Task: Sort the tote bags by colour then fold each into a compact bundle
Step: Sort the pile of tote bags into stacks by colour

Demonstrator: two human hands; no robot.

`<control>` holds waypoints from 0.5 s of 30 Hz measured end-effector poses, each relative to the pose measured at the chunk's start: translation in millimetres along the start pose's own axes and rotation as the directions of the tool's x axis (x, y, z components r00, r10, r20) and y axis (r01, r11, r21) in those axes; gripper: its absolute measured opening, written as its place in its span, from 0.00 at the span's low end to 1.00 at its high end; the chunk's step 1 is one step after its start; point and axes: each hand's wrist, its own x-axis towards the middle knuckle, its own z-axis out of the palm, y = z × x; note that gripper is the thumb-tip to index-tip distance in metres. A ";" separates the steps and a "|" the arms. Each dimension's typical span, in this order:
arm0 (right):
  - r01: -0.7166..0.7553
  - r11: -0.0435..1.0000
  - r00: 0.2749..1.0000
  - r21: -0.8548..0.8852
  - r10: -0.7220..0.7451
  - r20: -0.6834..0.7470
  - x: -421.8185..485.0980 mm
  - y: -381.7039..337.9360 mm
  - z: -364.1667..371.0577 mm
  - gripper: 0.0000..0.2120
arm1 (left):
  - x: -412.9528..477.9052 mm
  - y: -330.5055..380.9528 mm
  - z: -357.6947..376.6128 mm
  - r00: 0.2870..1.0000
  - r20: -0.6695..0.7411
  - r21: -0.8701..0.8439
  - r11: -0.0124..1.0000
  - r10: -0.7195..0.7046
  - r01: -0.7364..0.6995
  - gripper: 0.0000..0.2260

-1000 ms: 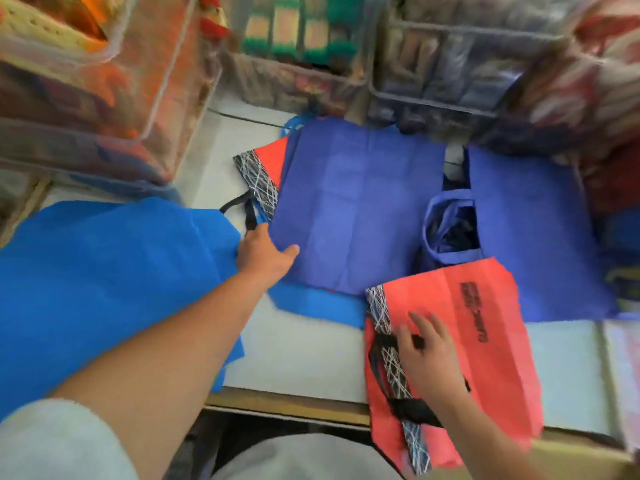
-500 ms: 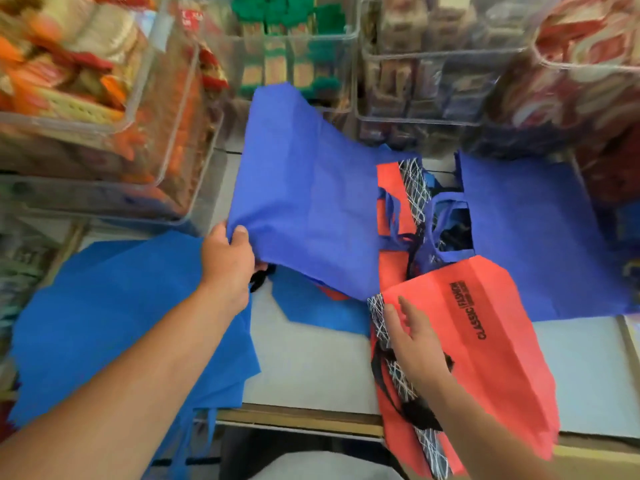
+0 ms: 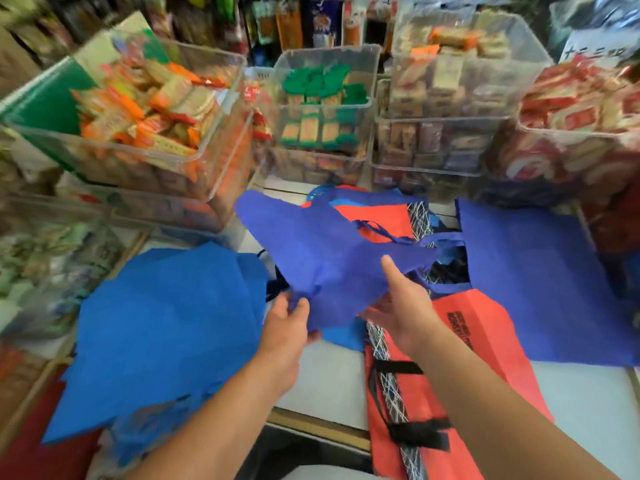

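My left grip (image 3: 287, 327) pinches the near corner of a violet-blue tote bag (image 3: 322, 258), thumb on top of the cloth and fingers curled beneath it. My right grip (image 3: 403, 306) holds the same bag further along its near edge, thumb lying straight on the upper face and fingers under the fabric. Between the two, the bag hangs lifted above the counter (image 3: 332, 375), crumpled and slanting up and away to the left, with its handle loops trailing off to the right.

Just below my right wrist lies a red tote bag (image 3: 485, 344) with black printed lettering, black handles and a strip of white crossing lines; its near end droops over the counter's front edge. A second red bag (image 3: 377, 220) shows behind the lifted one, partly covered by it. To the right a second violet-blue bag (image 3: 540, 278) lies flat, overlapped at its near corner by the red tote bag. On the left a bright blue tote bag (image 3: 166, 327) spreads over the counter's corner and past its edge; whether more lie under it I cannot tell.

Along the back stand clear plastic bins (image 3: 322, 109), stacked and full of packaged snacks
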 end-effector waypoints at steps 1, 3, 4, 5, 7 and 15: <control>0.093 0.990 0.992 -0.104 -0.101 -0.077 -2.1 -0.8 -4.5 0.08 | -8.1 -6.8 8.2 0.999 0.043 0.020 1.000 0.005 -0.006 0.08; 0.300 0.872 0.914 -0.387 -0.379 -0.146 -7.7 -6.4 -21.9 0.09 | -21.4 -17.3 26.6 0.995 0.101 0.069 0.997 0.026 -0.033 0.07; 0.370 0.794 0.866 -0.481 -0.482 -0.130 -12.6 -12.5 -32.1 0.11 | -26.0 -21.9 36.5 0.992 0.117 0.097 0.994 0.037 -0.049 0.06; 0.408 0.740 0.828 -0.534 -0.547 -0.125 -17.4 -20.0 -44.4 0.12 | -30.6 -24.9 47.9 0.989 0.144 0.110 0.992 0.042 -0.058 0.06; 0.438 0.703 0.756 -0.560 -0.625 -0.193 -24.1 -37.2 -77.6 0.12 | -36.4 -29.1 73.0 0.973 0.231 0.126 0.991 0.013 -0.044 0.05; 0.211 0.944 0.613 -0.254 -0.330 -0.718 -18.3 -48.7 -227.6 0.10 | -35.1 -44.6 156.2 0.917 0.352 0.303 0.950 -0.189 0.079 0.07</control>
